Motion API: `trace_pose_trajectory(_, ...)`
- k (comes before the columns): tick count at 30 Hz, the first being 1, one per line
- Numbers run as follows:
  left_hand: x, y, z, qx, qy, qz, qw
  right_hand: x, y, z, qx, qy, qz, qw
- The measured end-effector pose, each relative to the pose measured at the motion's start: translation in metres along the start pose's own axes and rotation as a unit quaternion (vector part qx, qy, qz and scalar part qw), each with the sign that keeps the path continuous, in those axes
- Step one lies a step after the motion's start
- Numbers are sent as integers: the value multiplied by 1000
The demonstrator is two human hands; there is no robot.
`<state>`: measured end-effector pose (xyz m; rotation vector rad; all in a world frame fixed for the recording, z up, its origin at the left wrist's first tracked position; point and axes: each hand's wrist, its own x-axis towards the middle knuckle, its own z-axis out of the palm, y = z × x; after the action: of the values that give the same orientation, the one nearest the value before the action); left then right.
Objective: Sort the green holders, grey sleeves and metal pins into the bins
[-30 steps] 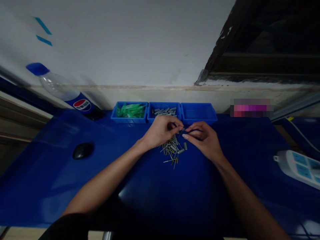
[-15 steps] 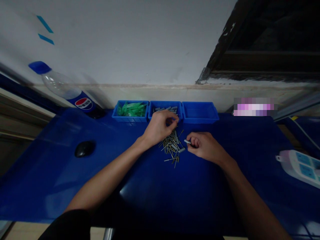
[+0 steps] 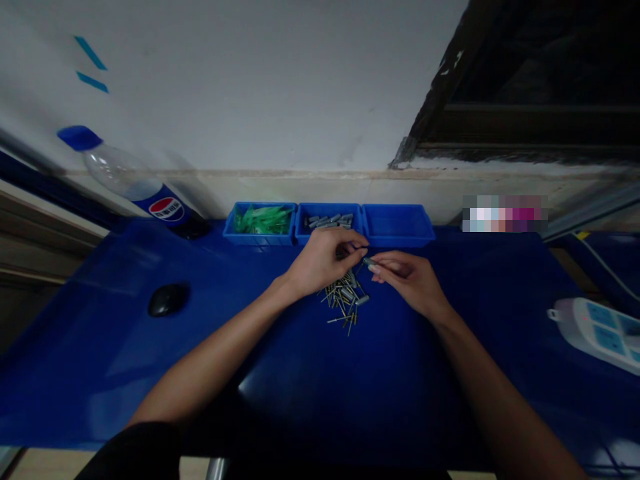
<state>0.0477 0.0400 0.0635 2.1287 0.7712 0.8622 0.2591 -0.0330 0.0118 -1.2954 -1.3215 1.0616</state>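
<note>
My right hand (image 3: 414, 281) pinches a small grey metal cylinder (image 3: 369, 261) between thumb and fingertips. Close beside it, my left hand (image 3: 327, 261) is closed, thumb and index finger together near the cylinder's tip; what it holds, if anything, is too small to make out. Beneath both hands lies a loose pile of thin metal pins (image 3: 343, 308), some brass-coloured, with a few grey cylinders (image 3: 363, 301) among them. My left hand hides part of the pile. Behind it, more grey cylinders (image 3: 330, 221) fill the middle blue bin (image 3: 301, 230).
A left blue bin (image 3: 231, 237) holds green plastic pieces (image 3: 263, 220); a right blue bin (image 3: 397, 238) adjoins the middle one. A cola bottle (image 3: 145, 193) leans at the back left, a black mouse (image 3: 167, 300) lies left, and a white power strip (image 3: 575, 327) sits right.
My right hand has moved left and slightly up with the grey cylinder, bringing it to the fingertips of my left hand. My left hand has shifted slightly right.
</note>
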Motion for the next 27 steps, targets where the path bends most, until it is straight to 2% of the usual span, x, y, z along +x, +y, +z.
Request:
trace_pose_trajectory(4,-1,0,1,-51,-30,-23,998,-1,-3,9,63,22,17,998)
trace_pose_trajectory(9,-1,1,0,-112,-49,-55,991,-2,-2,15,82,46,12,995)
trace_pose_trajectory(12,0,-1,-1,-110,-54,-55,991,-1,-1,15,72,51,4,996)
trace_pose_trajectory(14,1,-6,-3,-85,-19,-48,995,0,0,12,28,47,-9,998)
trace_pose_trajectory(16,3,-14,-6,-56,51,-49,996,0,2,9,-70,38,-29,996)
trace_pose_trajectory(18,4,-24,-9,-34,123,-55,990,0,4,6,-185,13,-54,981)
trace_pose_trajectory(19,5,-29,-10,-26,141,-60,988,0,5,5,-229,-5,-68,971)
trace_pose_trajectory(22,6,-35,-13,-5,160,-66,985,0,9,7,-278,-41,-124,952)
trace_pose_trajectory(27,6,-29,-14,20,138,-52,989,1,13,12,-307,-26,-173,935)
